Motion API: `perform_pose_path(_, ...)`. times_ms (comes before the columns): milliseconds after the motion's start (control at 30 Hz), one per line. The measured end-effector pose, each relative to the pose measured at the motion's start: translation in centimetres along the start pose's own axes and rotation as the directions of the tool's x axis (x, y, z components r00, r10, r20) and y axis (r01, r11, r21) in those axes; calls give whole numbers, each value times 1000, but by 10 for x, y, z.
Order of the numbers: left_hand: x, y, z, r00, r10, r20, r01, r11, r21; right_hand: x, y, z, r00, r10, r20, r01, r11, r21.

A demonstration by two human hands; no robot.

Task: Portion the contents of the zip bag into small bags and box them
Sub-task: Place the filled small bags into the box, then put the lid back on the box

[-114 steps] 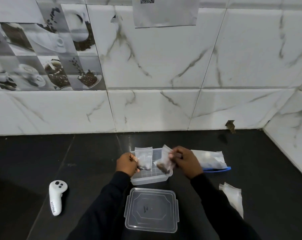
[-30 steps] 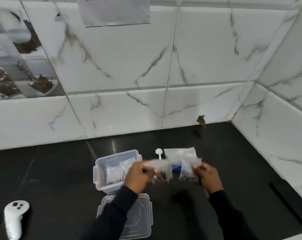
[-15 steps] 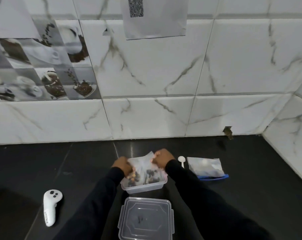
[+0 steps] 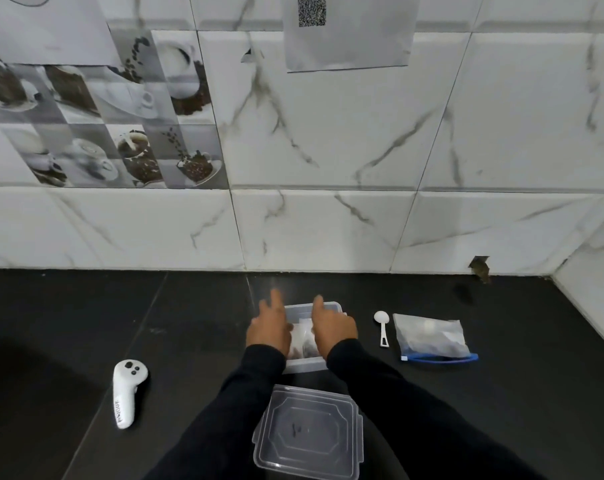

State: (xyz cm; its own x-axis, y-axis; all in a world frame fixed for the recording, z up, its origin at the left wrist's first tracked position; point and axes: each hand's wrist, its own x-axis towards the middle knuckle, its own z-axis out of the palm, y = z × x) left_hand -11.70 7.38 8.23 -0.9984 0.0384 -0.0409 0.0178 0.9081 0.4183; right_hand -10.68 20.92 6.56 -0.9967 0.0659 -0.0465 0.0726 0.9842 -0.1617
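The left hand (image 4: 269,329) lies palm-down over the left side of a clear plastic box (image 4: 329,304). Its fingers are stretched forward and not curled round anything. The right hand (image 4: 333,327) lies the same way over the right side of the box, fingers straight and pointing toward the wall, with no grip on anything. Both arms are in dark sleeves.

Between the two hands, inside the box, are the small bags (image 4: 302,341), clear with dark contents at the bottom. Whether the palms press on them or only rest on the rim cannot be told.

The box stands on a black surface (image 4: 189,323), and its clear lid (image 4: 309,434) lies flat just in front of it, nearer the person. To the right of the box lies a white spoon (image 4: 382,328), and just beside that the zip bag (image 4: 432,336) lies flat, its blue strip toward the person. A white controller (image 4: 127,393) lies well apart to the left. A sheet of paper (image 4: 349,39) with a square code hangs on the tiled wall.
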Motion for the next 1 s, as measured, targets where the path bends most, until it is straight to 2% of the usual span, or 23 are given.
perform_pose_path(67,-20,-18,-14,992,-58,-110,48,994,-99,-23,16,-9,994,98,-45,-90,984,153)
perform_pose_path(100,-31,-30,-19,987,-116,-111,101,986,-131,-37,26,-9,984,174,-41,-158,955,251)
perform_pose_path(167,-52,-65,-12,963,-268,-15,264,957,-122,-69,51,2,945,328,13,-306,869,389)
perform_pose_path(233,-69,-96,5,897,-391,207,415,906,-88,-97,76,28,881,431,193,-471,772,427)
perform_pose_path(300,-82,-110,22,797,-397,455,488,867,-99,-118,86,52,796,415,441,-594,676,435)
perform_pose_path(333,-87,-111,30,764,-374,526,506,853,-128,-126,87,62,757,384,528,-635,623,457)
perform_pose_path(433,-92,-102,39,752,-334,568,541,805,-242,-136,79,73,729,311,610,-671,501,546)
perform_pose_path(533,-93,-94,33,748,-328,578,578,750,-323,-139,69,66,691,274,669,-722,303,622)
perform_pose_path(600,-99,-91,25,736,-333,589,617,688,-381,-141,67,54,682,253,686,-731,209,650)
perform_pose_path(700,-104,-90,7,712,-334,618,680,546,-489,-147,64,24,720,235,653,-689,133,712)
perform_pose_path(767,-104,-87,-12,736,-318,598,669,477,-569,-148,59,-3,773,232,590,-624,114,773)
perform_pose_path(800,-101,-83,-23,783,-291,550,615,499,-611,-146,57,-18,808,238,539,-577,132,806)
perform_pose_path(900,-81,-74,-53,939,-159,304,330,660,-675,-132,47,-64,925,227,304,-357,246,901)
perform_pose_path(1000,-55,-60,-79,992,-92,87,127,698,-704,-107,40,-102,973,229,26,-111,367,924)
